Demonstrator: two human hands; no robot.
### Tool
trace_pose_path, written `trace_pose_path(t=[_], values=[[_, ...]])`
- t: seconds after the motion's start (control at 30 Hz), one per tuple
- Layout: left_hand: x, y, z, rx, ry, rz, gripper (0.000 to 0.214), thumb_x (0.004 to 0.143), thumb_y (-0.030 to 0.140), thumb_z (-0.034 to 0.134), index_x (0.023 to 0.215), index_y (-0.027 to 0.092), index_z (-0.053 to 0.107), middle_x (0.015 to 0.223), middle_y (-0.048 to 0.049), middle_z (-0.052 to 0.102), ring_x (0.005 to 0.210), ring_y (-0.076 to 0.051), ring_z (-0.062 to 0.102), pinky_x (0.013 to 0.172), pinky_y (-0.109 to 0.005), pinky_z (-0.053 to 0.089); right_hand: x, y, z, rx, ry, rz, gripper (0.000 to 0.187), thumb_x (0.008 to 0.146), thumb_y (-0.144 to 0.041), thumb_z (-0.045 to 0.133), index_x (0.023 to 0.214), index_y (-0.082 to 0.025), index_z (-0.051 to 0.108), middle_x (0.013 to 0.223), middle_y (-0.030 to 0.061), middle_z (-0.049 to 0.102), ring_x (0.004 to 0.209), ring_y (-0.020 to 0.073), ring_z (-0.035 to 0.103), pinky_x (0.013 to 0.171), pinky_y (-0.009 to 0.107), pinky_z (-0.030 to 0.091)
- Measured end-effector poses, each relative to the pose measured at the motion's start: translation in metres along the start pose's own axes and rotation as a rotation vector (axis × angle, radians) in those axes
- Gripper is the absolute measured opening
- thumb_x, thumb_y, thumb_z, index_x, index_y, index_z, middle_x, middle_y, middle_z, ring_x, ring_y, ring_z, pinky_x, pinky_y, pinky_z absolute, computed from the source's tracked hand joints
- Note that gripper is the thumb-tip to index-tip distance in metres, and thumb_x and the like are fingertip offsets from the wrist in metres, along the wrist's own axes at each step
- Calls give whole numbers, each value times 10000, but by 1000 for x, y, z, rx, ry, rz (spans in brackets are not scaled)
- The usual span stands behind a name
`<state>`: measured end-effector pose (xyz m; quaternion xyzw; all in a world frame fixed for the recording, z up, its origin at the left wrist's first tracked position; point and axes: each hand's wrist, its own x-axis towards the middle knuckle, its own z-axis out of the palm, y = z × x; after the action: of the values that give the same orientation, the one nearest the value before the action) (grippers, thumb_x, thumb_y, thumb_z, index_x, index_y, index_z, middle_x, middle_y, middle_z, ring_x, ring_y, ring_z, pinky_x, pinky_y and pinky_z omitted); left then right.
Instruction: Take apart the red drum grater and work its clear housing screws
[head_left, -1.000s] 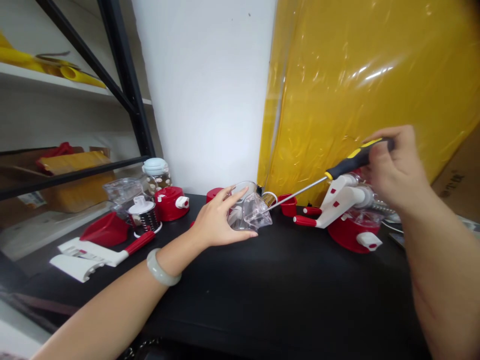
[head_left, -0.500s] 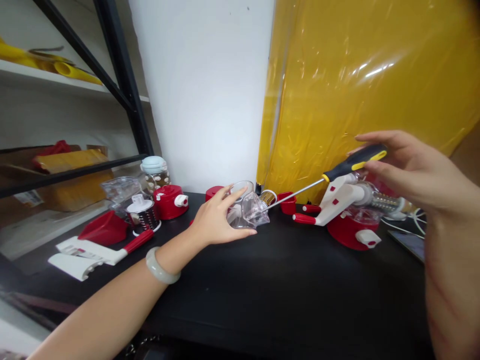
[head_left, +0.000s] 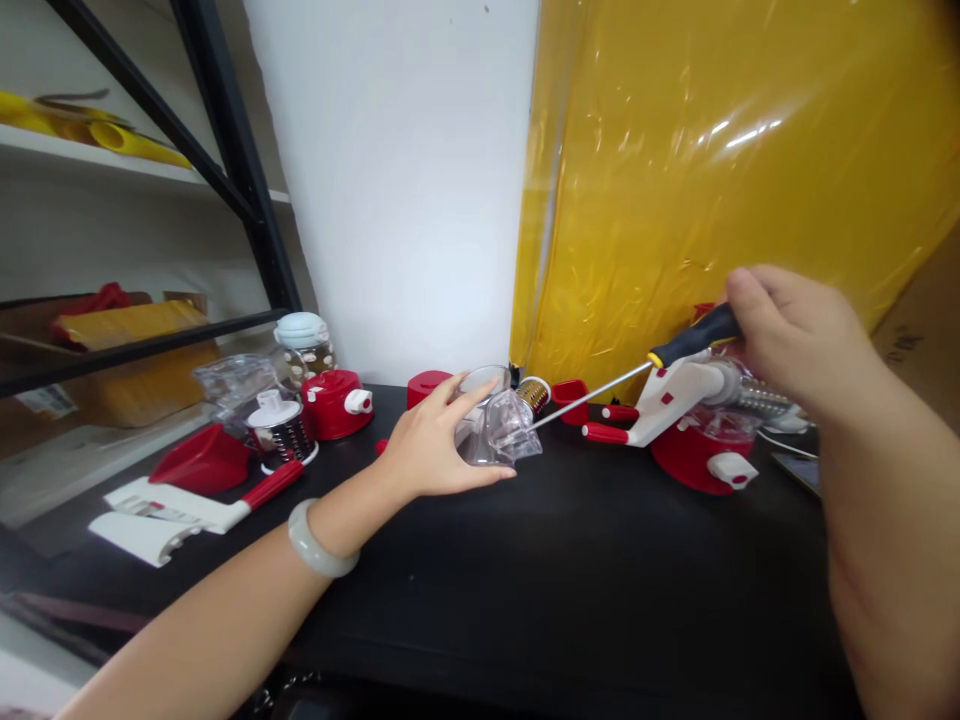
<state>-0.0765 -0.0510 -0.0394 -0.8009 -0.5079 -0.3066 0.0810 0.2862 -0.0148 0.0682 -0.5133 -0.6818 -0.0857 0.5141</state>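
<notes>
My left hand (head_left: 435, 435) is wrapped around a clear plastic grater housing (head_left: 508, 425), thumb below and fingers over the top. My right hand (head_left: 795, 335) grips the black and yellow handle of a screwdriver (head_left: 694, 335). Its long metal shaft slants down to the left, and the tip reaches the housing; whether it meets a screw I cannot make out. Just behind the housing lie a metal grater drum (head_left: 535, 393), a red pusher (head_left: 570, 400) and a red base (head_left: 429, 387), partly hidden by my left hand.
An assembled rotary grater (head_left: 701, 440) stands at right, beside a phone-like dark slab (head_left: 799, 472). At left are a red base (head_left: 337, 405), a drum (head_left: 281, 430), a red pusher (head_left: 201, 458), a white crank handle (head_left: 191, 505) and a lidded jar (head_left: 304, 340). A black shelf frame (head_left: 232, 150) rises there.
My right hand has closed from a loose, spread hold into a full grip around the screwdriver handle. My left hand keeps hold of the clear housing. The view has shifted slightly.
</notes>
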Motion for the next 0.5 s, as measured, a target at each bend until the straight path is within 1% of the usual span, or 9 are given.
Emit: trace_pose_path(t=[0.03, 0.07, 0.17, 0.27, 0.4, 0.43, 0.5], values=[[0, 1, 0, -5, 1, 6, 1117, 584, 767, 810, 1541, 281, 498, 1576, -207, 465, 1314, -447, 598, 1050, -599, 529, 1, 2, -2, -14, -9, -37, 582, 903, -781, 469, 707, -240, 552, 571, -19, 530, 498, 140, 487, 451, 280, 340], [0, 1, 0, -9, 3, 10, 1120, 581, 767, 811, 1538, 275, 503, 1574, -212, 467, 1314, -449, 598, 1051, -600, 529, 1, 3, -4, 28, -23, -65, 559, 891, -778, 499, 730, -245, 548, 588, -27, 524, 501, 132, 468, 445, 270, 337], [0, 2, 1, -21, 5, 13, 1119, 581, 757, 819, 1537, 266, 505, 1573, -216, 469, 1340, -452, 575, 1071, -601, 513, 0, 5, -9, 302, -121, -53, 511, 819, -784, 610, 876, -277, 577, 640, -37, 566, 470, 124, 471, 383, 247, 346], [0, 3, 1, -33, 7, 15, 1116, 581, 749, 826, 1537, 271, 503, 1576, -205, 468, 1343, -448, 572, 1076, -600, 511, -1, 6, -14, 483, -228, -41, 520, 746, -744, 728, 965, -293, 590, 709, -16, 635, 479, 126, 518, 346, 230, 371], [-1, 2, 0, -39, -1, -4, 1108, 582, 736, 833, 1536, 283, 501, 1581, -191, 468, 1357, -438, 562, 1084, -604, 502, -3, 8, -23, 584, -344, 1, 532, 684, -662, 829, 999, -296, 605, 759, 2, 691, 531, 151, 610, 365, 226, 443], [-1, 1, 0, -41, -1, -12, 1107, 584, 730, 835, 1538, 284, 497, 1582, -190, 467, 1364, -436, 556, 1088, -608, 496, -3, 8, -25, 597, -362, 13, 543, 660, -641, 854, 1005, -297, 614, 791, 11, 713, 561, 168, 645, 381, 237, 469], [0, 0, 0, -54, 3, -26, 1105, 590, 724, 836, 1543, 284, 489, 1583, -192, 465, 1375, -438, 544, 1096, -622, 481, -4, 5, -28, 614, -277, -6, 569, 586, -598, 908, 986, -285, 651, 847, 39, 752, 589, 205, 684, 383, 266, 487]])
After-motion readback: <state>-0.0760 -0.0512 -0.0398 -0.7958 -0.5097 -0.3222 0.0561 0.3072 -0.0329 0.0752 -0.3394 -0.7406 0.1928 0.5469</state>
